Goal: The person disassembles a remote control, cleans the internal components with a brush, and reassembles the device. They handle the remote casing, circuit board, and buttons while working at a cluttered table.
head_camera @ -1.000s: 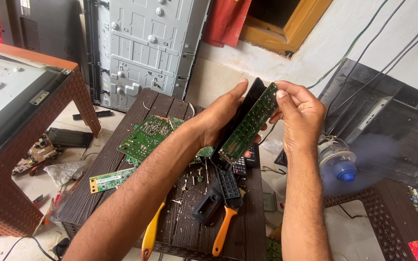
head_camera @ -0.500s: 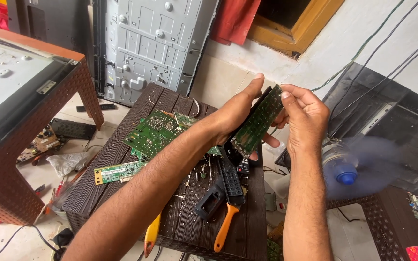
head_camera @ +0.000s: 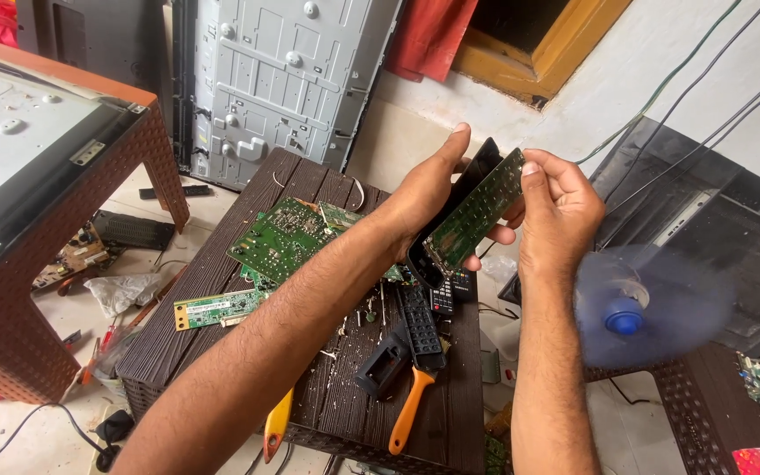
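My left hand [head_camera: 428, 195] grips a long black remote-control shell [head_camera: 472, 178], tilted upward above the dark brown table [head_camera: 222, 264]. A narrow green circuit board [head_camera: 477, 211] lies along the shell. My right hand [head_camera: 560, 211] pinches the board's upper end between thumb and fingers. Below my hands on the table lie other black remotes [head_camera: 422, 321] and a brush with an orange handle [head_camera: 411, 405].
Green circuit boards [head_camera: 279, 237] and a small strip board [head_camera: 217, 308] lie on the table. A yellow-handled tool [head_camera: 276, 427] hangs at its front edge. A spinning blue fan [head_camera: 635, 312] is at right. A grey metal panel [head_camera: 283, 79] leans behind. Brown table [head_camera: 72, 229] at left.
Both hands and the remote shell with its board have kept almost the same place while the view shifted slightly. My right hand still pinches the board's upper end.
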